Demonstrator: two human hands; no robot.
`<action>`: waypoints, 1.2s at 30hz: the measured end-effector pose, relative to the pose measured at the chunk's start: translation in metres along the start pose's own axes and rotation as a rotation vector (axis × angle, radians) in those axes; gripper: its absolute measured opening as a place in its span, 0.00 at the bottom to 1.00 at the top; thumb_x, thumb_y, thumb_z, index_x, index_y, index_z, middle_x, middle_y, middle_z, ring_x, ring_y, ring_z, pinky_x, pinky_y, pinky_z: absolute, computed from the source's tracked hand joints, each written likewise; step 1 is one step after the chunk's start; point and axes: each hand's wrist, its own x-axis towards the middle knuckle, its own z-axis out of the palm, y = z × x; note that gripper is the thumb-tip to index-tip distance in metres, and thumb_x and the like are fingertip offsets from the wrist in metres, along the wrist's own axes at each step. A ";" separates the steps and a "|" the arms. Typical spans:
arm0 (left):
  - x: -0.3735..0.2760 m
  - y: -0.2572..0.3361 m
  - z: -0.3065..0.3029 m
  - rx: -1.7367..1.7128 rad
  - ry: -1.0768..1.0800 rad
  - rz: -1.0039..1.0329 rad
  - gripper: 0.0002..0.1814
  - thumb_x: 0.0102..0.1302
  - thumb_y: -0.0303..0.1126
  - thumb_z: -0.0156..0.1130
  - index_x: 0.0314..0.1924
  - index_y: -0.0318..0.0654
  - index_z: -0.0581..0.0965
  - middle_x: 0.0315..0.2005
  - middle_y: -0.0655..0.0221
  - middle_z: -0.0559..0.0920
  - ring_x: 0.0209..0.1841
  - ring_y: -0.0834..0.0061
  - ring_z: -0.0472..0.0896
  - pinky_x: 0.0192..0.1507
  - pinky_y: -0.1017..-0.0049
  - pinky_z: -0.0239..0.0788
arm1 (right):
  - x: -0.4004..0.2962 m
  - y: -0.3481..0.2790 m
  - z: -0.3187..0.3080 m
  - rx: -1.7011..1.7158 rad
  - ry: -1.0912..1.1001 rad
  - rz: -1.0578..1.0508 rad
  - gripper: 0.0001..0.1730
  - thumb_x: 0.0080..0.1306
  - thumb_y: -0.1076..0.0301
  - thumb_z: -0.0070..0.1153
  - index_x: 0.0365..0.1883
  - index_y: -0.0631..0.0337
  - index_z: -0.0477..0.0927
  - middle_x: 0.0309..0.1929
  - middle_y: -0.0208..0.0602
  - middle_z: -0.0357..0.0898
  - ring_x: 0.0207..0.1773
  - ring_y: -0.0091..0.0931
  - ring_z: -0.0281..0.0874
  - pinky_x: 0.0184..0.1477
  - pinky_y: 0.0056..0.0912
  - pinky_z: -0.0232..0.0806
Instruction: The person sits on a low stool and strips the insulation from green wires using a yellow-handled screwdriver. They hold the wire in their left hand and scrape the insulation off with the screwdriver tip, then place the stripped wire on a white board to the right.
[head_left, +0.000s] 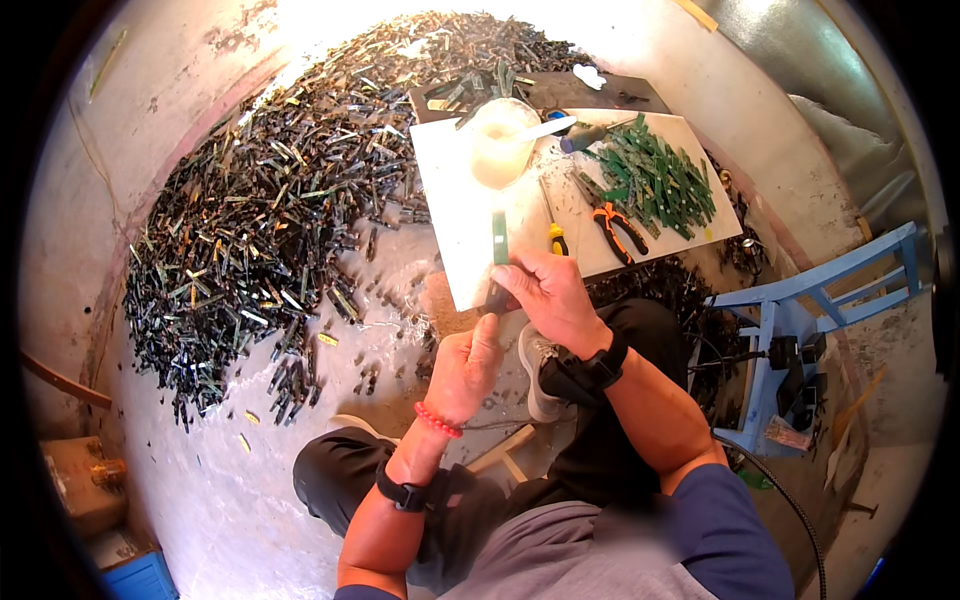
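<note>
Before my chest, my right hand (551, 292) pinches a narrow green strip (500, 240), probably a circuit board, between thumb and fingers. It stands up toward the white board (457, 225). My left hand (469, 364) is curled at the dark lower end (496, 298) of this piece, thumb raised against it. The fingers hide most of that end. Beyond the hands are a pale plastic tub (501, 150) with a white handle (547, 127) across its rim, a yellow-and-black screwdriver (556, 234) and orange-and-black pliers (616, 225).
Many green strips (664, 180) lie heaped on the board's right side, near a dark-handled tool (585, 139). A large heap of dark strips (255, 247) covers the floor at left. A blue chair (772, 330) with cables and black devices stands at right.
</note>
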 end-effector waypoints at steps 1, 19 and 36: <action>-0.002 0.004 0.003 -0.016 -0.002 -0.009 0.30 0.72 0.53 0.43 0.17 0.40 0.66 0.10 0.75 0.65 0.10 0.83 0.60 0.13 0.80 0.50 | 0.000 0.000 -0.001 0.072 -0.031 0.047 0.13 0.66 0.65 0.55 0.36 0.70 0.79 0.24 0.33 0.78 0.29 0.18 0.74 0.31 0.22 0.68; -0.003 0.010 -0.002 -0.081 0.074 -0.030 0.33 0.70 0.61 0.38 0.17 0.42 0.66 0.09 0.76 0.64 0.10 0.84 0.59 0.13 0.81 0.47 | 0.003 -0.001 -0.012 0.684 -0.390 0.441 0.14 0.68 0.67 0.48 0.49 0.65 0.76 0.41 0.31 0.80 0.37 0.20 0.77 0.38 0.23 0.69; 0.006 0.002 -0.011 -0.332 0.137 -0.242 0.29 0.72 0.56 0.39 0.19 0.43 0.65 0.10 0.76 0.61 0.11 0.81 0.58 0.14 0.80 0.50 | -0.001 -0.005 -0.001 -0.188 -0.164 -0.282 0.30 0.53 0.76 0.65 0.56 0.66 0.70 0.50 0.41 0.75 0.42 0.26 0.78 0.40 0.26 0.73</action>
